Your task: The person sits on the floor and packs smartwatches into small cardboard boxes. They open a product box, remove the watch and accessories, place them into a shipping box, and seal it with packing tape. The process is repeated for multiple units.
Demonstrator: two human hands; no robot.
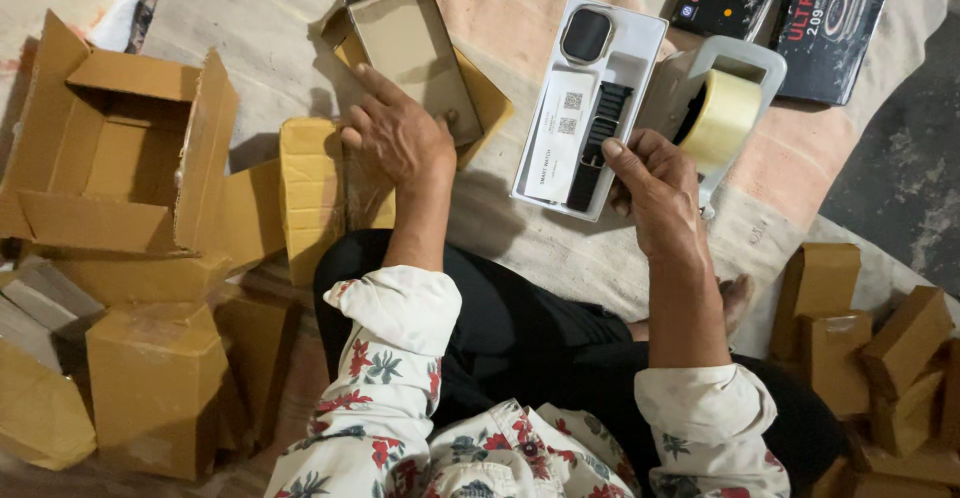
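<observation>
Head view: left hand (398, 138) rests on open cardboard box (412, 53), fingers spread flat, gripping nothing. Right hand (650, 186) pinches edge of white tray (640, 43) holding smartwatch (586, 36) and strap (598, 143). Tape dispenser (722, 108) just beside, on floor cloth (260, 18).

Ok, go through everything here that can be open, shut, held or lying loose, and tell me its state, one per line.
White watch tray: lid off, watch and strap inside, held at its near edge by the right hand.
Small brown box: open, empty, left hand on it.
Tape dispenser: lying on the cloth, untouched.
Big carton: flaps open.
Two black boxes: shut.
</observation>
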